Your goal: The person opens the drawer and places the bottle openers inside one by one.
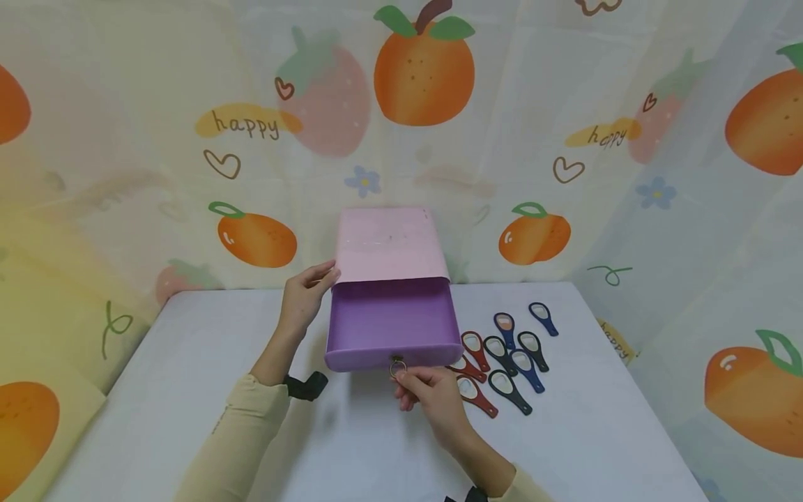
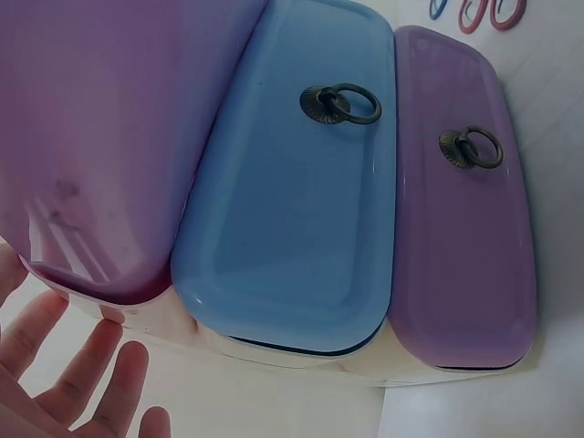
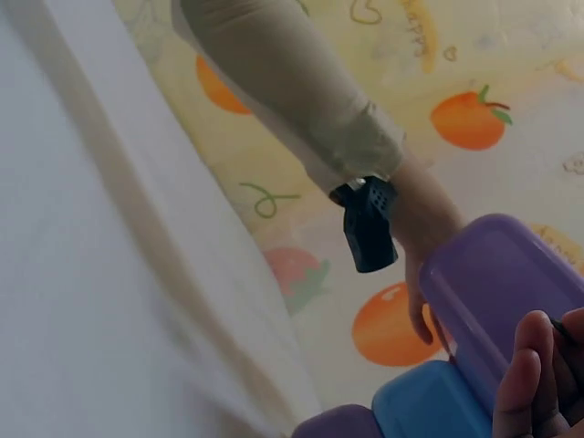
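Note:
A small pink cabinet [image 1: 392, 244] stands at the back of the table, its purple top drawer [image 1: 395, 317] pulled well out, the inside floor showing. My right hand [image 1: 436, 401] pinches the metal ring pull [image 1: 398, 367] on that drawer's front between thumb and fingers. Against the cabinet's left side, near its front edge, rests my left hand [image 1: 304, 296]. In the left wrist view, the left hand's fingers [image 2: 82, 374] are spread along the cabinet side. Under the top drawer sit a blue drawer [image 2: 283, 210] and a lower purple drawer [image 2: 461, 246], both with ring pulls.
Several small handled pieces with oval glass, in red, blue [image 1: 527, 369] and dark green [image 1: 509, 392] frames, lie right of the cabinet. A fruit-print cloth [image 1: 426, 167] hangs behind the white table [image 1: 596, 432]. Dark devices [image 1: 306, 385] are strapped on both wrists.

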Tool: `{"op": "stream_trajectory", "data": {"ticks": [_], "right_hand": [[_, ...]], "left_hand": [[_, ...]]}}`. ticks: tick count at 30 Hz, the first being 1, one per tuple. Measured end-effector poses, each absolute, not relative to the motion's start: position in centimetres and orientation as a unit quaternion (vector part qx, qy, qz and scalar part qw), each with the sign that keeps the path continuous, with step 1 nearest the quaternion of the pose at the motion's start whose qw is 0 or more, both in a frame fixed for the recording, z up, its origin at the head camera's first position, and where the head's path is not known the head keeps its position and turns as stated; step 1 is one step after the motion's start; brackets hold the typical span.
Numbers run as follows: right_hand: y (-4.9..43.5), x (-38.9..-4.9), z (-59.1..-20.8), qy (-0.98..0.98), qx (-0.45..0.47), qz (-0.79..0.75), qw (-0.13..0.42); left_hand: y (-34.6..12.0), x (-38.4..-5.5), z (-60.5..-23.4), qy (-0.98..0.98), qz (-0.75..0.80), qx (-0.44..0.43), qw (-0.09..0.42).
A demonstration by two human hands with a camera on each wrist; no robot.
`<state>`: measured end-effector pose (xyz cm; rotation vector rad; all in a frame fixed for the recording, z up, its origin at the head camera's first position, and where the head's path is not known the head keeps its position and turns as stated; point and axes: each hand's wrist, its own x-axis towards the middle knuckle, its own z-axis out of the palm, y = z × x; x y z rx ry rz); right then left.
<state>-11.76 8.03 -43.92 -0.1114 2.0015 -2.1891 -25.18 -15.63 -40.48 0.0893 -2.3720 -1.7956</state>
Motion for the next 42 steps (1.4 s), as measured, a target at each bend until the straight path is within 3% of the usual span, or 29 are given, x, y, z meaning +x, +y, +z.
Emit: {"op": "stream_trajectory", "data": {"ticks": [17, 33, 42], "right_hand": [[8.2, -9.5, -45.1, 0.662, -0.038, -0.743, 0.096], [9.0, -9.5, -45.8, 0.656, -0.040, -0.744, 0.116], [9.7, -9.8, -45.9, 0.672, -0.053, -0.727, 0.130]], "left_hand": [[-15.9, -25.3, -40.9, -0.797, -0.596, 0.016, 0.097], [-15.6, -24.9, -40.3, -0.806, -0.589, 0.008, 0.067], [-15.9, -25.1, -40.8, -0.807, -0.585, 0.011, 0.083]]}}
